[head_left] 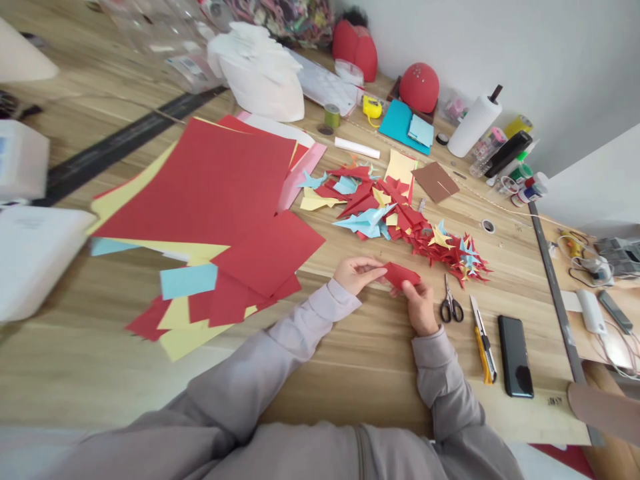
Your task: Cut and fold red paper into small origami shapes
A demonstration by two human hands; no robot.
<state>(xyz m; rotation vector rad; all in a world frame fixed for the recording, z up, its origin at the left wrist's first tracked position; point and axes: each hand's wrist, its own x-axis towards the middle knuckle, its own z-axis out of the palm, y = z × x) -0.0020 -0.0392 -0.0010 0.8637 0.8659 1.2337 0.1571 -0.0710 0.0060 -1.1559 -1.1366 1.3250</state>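
Note:
A small folded piece of red paper [401, 274] is held between both hands above the wooden table. My left hand [356, 274] pinches its left end with thumb and fingers. At its right end, my right hand [421, 303] grips it, thumb on top. Beyond the hands lies a long heap of folded red, blue and yellow paper shapes [410, 227]. Large red sheets [210, 180] cover the table on the left, with smaller red pieces [270, 257] and a light blue slip [189, 281] in front of them.
Black-handled scissors [451, 308], a yellow utility knife [483, 347] and a black phone [515, 357] lie right of my right hand. Farther back are a brown square [435, 182], a yellow tape measure [372, 108], a white roll [475, 125] and a white bag [260, 77].

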